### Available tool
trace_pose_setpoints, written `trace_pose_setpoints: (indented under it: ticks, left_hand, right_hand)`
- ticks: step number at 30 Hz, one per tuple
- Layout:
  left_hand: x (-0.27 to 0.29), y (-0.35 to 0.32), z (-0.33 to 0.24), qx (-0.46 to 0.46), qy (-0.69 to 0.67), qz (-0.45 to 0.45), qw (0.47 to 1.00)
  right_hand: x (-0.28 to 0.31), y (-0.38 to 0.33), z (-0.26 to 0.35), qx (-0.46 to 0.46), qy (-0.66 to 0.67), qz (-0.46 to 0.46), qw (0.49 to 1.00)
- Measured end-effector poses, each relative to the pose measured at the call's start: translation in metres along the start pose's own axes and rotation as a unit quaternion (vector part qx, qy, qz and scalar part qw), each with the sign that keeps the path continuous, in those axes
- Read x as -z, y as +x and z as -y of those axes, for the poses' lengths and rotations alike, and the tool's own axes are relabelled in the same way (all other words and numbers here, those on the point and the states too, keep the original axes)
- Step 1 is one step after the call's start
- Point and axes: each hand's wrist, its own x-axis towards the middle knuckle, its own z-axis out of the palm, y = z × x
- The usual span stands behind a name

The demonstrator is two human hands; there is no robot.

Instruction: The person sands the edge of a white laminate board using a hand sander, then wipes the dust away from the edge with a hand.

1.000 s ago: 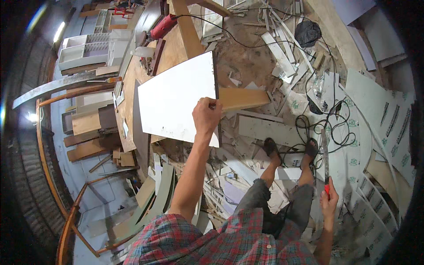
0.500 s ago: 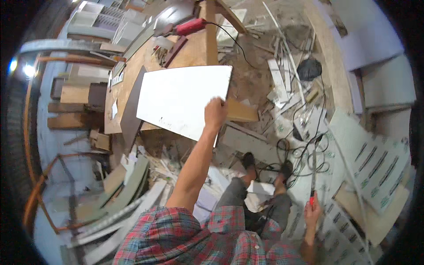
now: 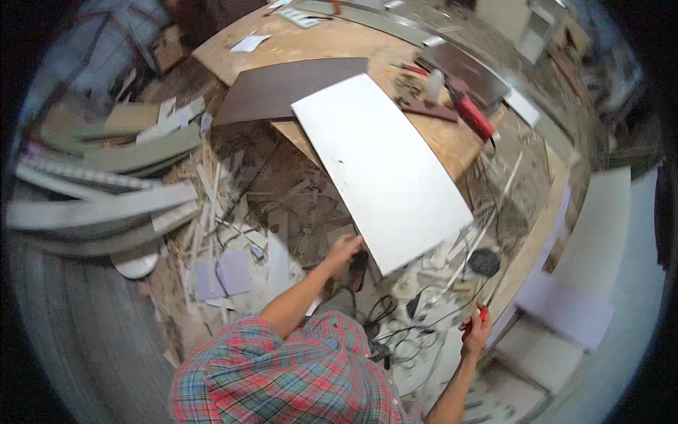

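A large white board (image 3: pixel 385 173) lies slantwise over the near side of the wooden table, its near end sticking out past the edge. My left hand (image 3: pixel 344 252) is at the board's lower left edge, fingers closed on it and partly hidden. Off to the right, my right hand (image 3: pixel 477 330) grips a red-handled tool (image 3: pixel 484 311) with a long thin metal shaft; its exact kind is blurred. Beneath the white board's far end is a dark brown panel (image 3: pixel 282 88).
On the wooden table (image 3: pixel 219 49) lie a red corded power tool (image 3: pixel 473 116), a white bottle (image 3: pixel 434 86) and a dark red strip (image 3: pixel 431 109). Offcuts and black cable (image 3: pixel 417 332) litter the floor. Long boards (image 3: pixel 106 205) are piled left; pale panels (image 3: pixel 600 233) stand right.
My view has swung round, so the table and board appear turned. My left hand has shifted from the board's end to its long edge. The right hand has risen with the red-handled tool.
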Motion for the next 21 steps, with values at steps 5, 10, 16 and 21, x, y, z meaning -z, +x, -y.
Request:
trace_pose_setpoints:
  ticks: [5, 10, 16, 21]
  left_hand:
    - [-0.055, 0.06, -0.033, 0.061, -0.152, -0.106, 0.981]
    - [-0.039, 0.088, -0.058, 0.048, -0.194, -0.188, 0.962]
    - [-0.048, 0.111, -0.085, 0.074, -0.165, -0.351, 0.919]
    - [-0.045, 0.113, -0.1, 0.041, -0.093, -0.448, 0.888]
  right_hand:
    - [-0.111, 0.178, 0.046, 0.113, -0.279, 0.038, 0.953]
    - [-0.175, 0.327, 0.033, 0.287, -0.562, 0.066, 0.773]
    - [-0.173, 0.372, -0.006, 0.126, -0.503, 0.113, 0.848]
    - [-0.185, 0.337, 0.0, 0.191, -0.478, 0.063, 0.855]
